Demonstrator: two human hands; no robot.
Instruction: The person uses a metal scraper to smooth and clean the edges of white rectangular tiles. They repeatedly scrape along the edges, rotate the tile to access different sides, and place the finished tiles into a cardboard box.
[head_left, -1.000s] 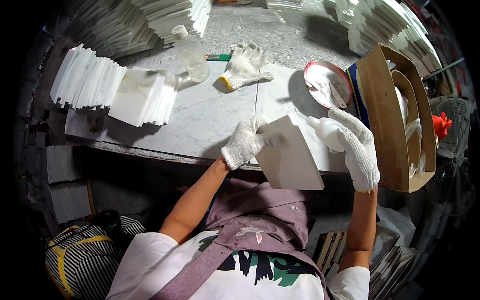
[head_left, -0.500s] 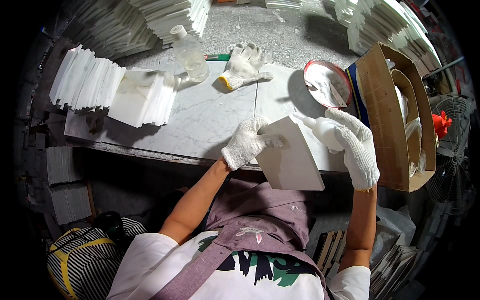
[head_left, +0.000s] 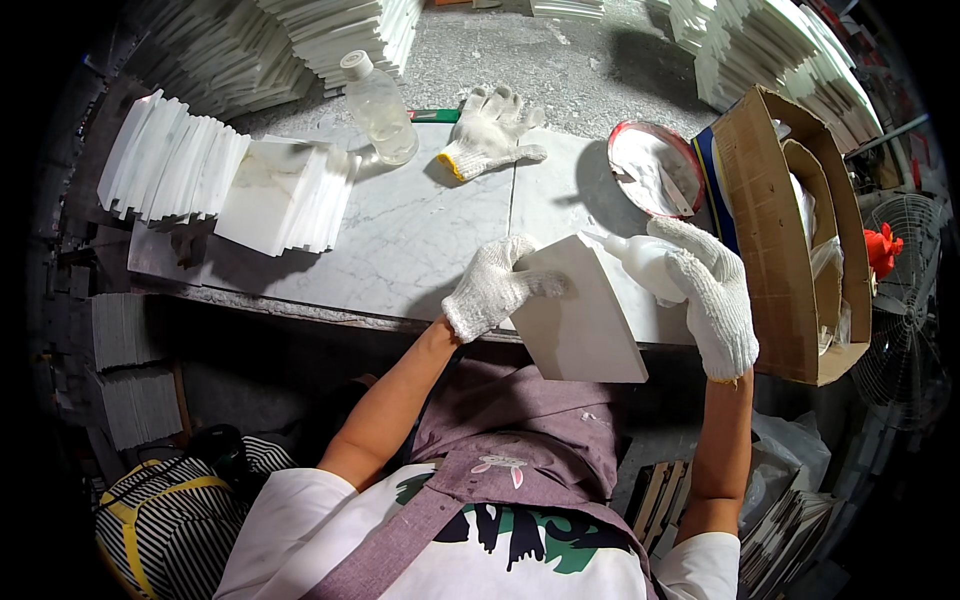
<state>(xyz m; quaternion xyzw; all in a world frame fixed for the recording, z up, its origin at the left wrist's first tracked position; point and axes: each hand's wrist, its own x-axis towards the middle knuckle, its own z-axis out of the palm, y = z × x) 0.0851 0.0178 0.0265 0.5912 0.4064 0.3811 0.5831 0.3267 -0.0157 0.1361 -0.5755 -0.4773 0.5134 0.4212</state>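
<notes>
My left hand [head_left: 500, 285], in a white knitted glove, grips a flat white tile [head_left: 582, 330] by its left edge, thumb on its face. The tile is tilted up over the near edge of the marble slab [head_left: 390, 230]. My right hand [head_left: 715, 295], gloved the same way, is closed round a white squeeze bottle [head_left: 655, 268]. The bottle's nozzle points left at the tile's upper right edge; whether it touches cannot be made out. Beyond my hands a spare white glove [head_left: 490, 135] with a yellow cuff lies on the slab, beside a green-handled tool [head_left: 434, 116].
A clear bottle [head_left: 382, 110] with a white cap stands behind left, near a row of upright tiles [head_left: 180, 165]. A red-rimmed tub [head_left: 632, 130] of white paste holds a scraper. The cardboard box [head_left: 765, 220] is at the right, with a fan [head_left: 895, 310] beyond.
My right hand and the squeeze bottle have shifted very slightly, the nozzle a little lower along the tile's edge. The left hand and the tile stay almost still.
</notes>
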